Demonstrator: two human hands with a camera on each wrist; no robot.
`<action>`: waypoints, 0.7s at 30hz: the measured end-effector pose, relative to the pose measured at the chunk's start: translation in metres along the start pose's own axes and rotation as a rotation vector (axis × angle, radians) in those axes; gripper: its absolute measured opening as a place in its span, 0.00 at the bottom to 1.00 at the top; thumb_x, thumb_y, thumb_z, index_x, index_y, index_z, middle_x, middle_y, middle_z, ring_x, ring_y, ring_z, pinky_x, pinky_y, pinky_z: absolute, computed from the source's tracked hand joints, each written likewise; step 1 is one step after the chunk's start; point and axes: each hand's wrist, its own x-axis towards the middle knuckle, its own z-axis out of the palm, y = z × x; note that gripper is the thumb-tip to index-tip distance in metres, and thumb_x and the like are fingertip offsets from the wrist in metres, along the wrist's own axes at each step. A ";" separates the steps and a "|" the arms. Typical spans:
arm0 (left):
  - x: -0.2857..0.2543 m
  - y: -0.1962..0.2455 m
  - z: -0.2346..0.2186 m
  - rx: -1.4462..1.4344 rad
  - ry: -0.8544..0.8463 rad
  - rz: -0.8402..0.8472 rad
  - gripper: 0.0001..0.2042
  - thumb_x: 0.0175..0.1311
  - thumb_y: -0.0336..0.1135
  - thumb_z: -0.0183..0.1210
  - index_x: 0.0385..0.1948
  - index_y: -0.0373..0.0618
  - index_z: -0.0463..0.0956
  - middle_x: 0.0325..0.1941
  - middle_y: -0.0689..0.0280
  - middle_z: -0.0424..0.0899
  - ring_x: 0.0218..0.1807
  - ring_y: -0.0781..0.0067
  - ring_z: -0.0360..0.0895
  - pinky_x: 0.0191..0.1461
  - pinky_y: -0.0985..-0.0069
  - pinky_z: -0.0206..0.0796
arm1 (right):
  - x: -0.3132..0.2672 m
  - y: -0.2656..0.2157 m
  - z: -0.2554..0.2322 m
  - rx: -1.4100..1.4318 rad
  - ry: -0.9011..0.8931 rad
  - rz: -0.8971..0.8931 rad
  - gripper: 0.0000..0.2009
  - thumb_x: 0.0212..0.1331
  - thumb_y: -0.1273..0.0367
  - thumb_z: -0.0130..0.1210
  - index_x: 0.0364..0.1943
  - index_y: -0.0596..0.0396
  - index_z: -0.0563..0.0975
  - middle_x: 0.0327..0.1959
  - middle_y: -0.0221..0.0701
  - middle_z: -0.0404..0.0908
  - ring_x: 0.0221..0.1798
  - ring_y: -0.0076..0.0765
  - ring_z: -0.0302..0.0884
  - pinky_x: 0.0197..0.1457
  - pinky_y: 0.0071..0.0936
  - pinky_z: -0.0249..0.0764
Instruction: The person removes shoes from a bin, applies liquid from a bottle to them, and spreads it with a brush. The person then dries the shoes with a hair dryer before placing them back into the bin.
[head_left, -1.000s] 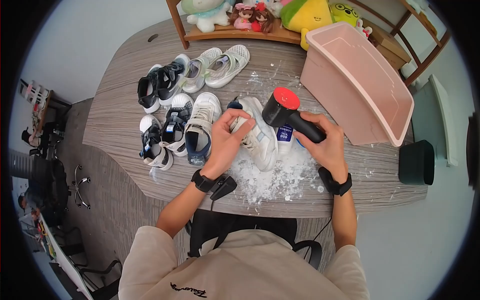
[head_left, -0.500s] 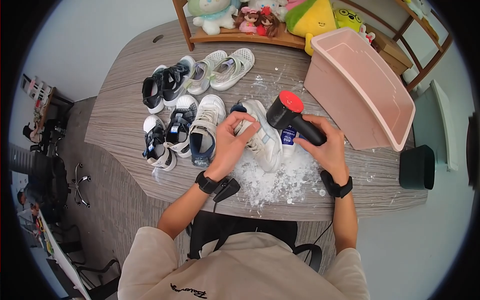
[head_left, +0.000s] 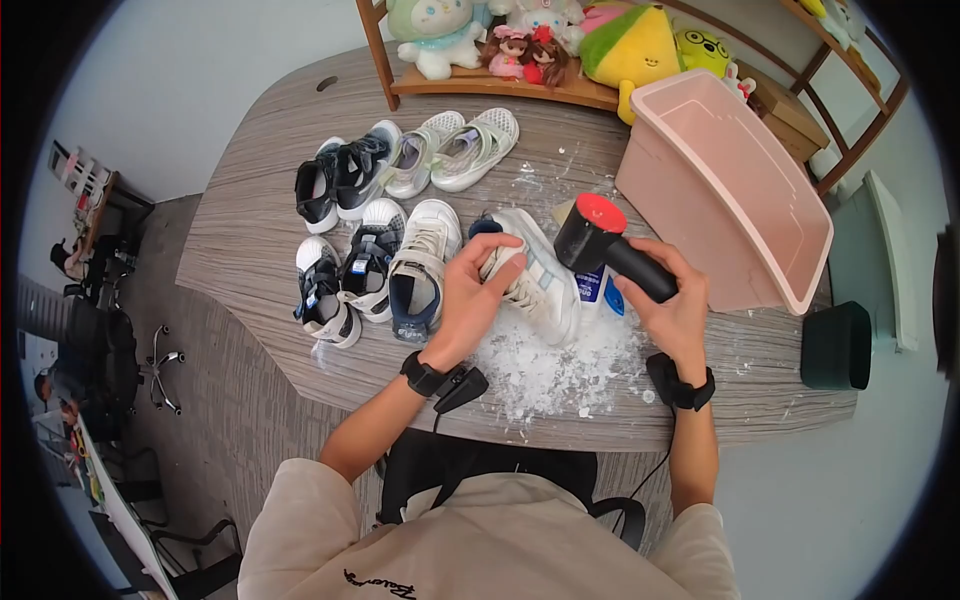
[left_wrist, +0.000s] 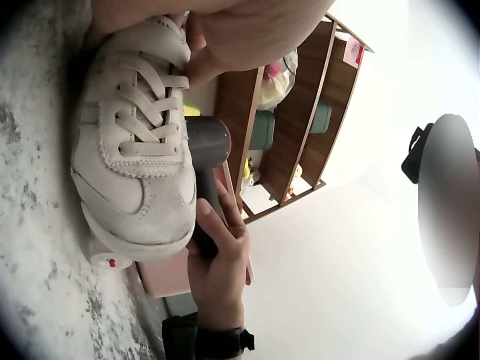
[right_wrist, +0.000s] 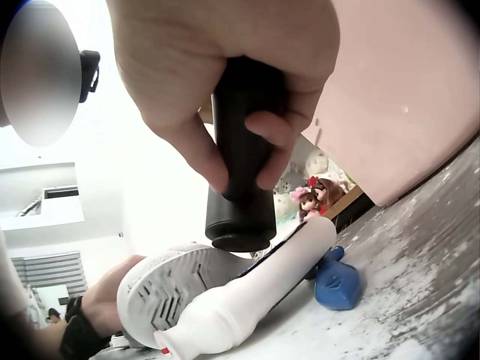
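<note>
A white lace-up shoe (head_left: 545,290), tilted on its side with its sole toward the right, is held at its opening by my left hand (head_left: 474,300). In the left wrist view the laces of the shoe (left_wrist: 146,112) face the camera. My right hand (head_left: 670,308) grips the handle of a black tool (head_left: 590,235) with a red round end, its head beside the sole. Under the tool lie a white bottle (right_wrist: 247,300) with a dark label and a blue object (right_wrist: 337,283), seen in the right wrist view. White powder (head_left: 545,385) covers the table around the shoe.
Several shoes (head_left: 425,255) stand in two rows at the left. A pink bin (head_left: 690,200) stands at the right, with a dark green bin (head_left: 836,345) beyond it. Behind, a wooden shelf (head_left: 420,82) holds plush toys (head_left: 635,45) and dolls.
The whole table scene has shifted slightly down and right in the head view. The tool has turned slightly, and more of the blue object shows; both hands keep their holds.
</note>
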 end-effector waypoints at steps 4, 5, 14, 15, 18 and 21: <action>0.000 0.003 0.002 0.024 0.018 0.010 0.10 0.68 0.23 0.60 0.49 0.38 0.77 0.47 0.69 0.82 0.46 0.86 0.75 0.49 0.86 0.67 | 0.001 -0.004 -0.001 0.012 0.026 0.008 0.19 0.49 0.78 0.68 0.49 0.59 0.81 0.39 0.40 0.88 0.41 0.31 0.87 0.46 0.25 0.80; 0.000 0.003 0.001 0.019 0.009 -0.010 0.11 0.68 0.23 0.60 0.50 0.38 0.77 0.47 0.69 0.82 0.46 0.87 0.75 0.49 0.86 0.67 | 0.001 -0.004 -0.001 0.006 0.014 0.014 0.19 0.49 0.78 0.68 0.49 0.59 0.81 0.39 0.40 0.88 0.41 0.30 0.87 0.46 0.25 0.80; 0.000 0.002 0.002 0.045 0.008 -0.011 0.14 0.68 0.23 0.59 0.54 0.37 0.76 0.54 0.67 0.80 0.53 0.85 0.73 0.56 0.84 0.65 | 0.002 0.000 -0.009 -0.013 -0.003 -0.007 0.19 0.48 0.79 0.68 0.48 0.60 0.82 0.39 0.39 0.88 0.40 0.30 0.87 0.47 0.25 0.79; -0.001 0.003 0.001 0.053 0.002 -0.018 0.15 0.68 0.23 0.59 0.56 0.37 0.75 0.58 0.67 0.78 0.58 0.83 0.72 0.60 0.83 0.63 | 0.001 -0.001 -0.010 -0.010 -0.016 -0.001 0.19 0.48 0.79 0.68 0.48 0.60 0.82 0.39 0.39 0.88 0.40 0.30 0.87 0.47 0.25 0.79; 0.000 0.006 0.002 0.043 -0.014 -0.008 0.18 0.68 0.22 0.58 0.59 0.37 0.74 0.61 0.65 0.77 0.60 0.80 0.72 0.64 0.82 0.62 | 0.002 -0.003 -0.014 -0.024 -0.020 -0.005 0.19 0.48 0.78 0.68 0.48 0.59 0.82 0.39 0.39 0.88 0.41 0.30 0.86 0.47 0.25 0.79; 0.000 0.009 0.003 0.064 -0.020 -0.018 0.19 0.68 0.22 0.58 0.61 0.37 0.73 0.61 0.65 0.77 0.62 0.79 0.71 0.64 0.82 0.62 | 0.002 -0.001 -0.016 -0.014 -0.030 0.023 0.19 0.48 0.78 0.68 0.48 0.59 0.82 0.39 0.39 0.88 0.41 0.29 0.86 0.47 0.25 0.79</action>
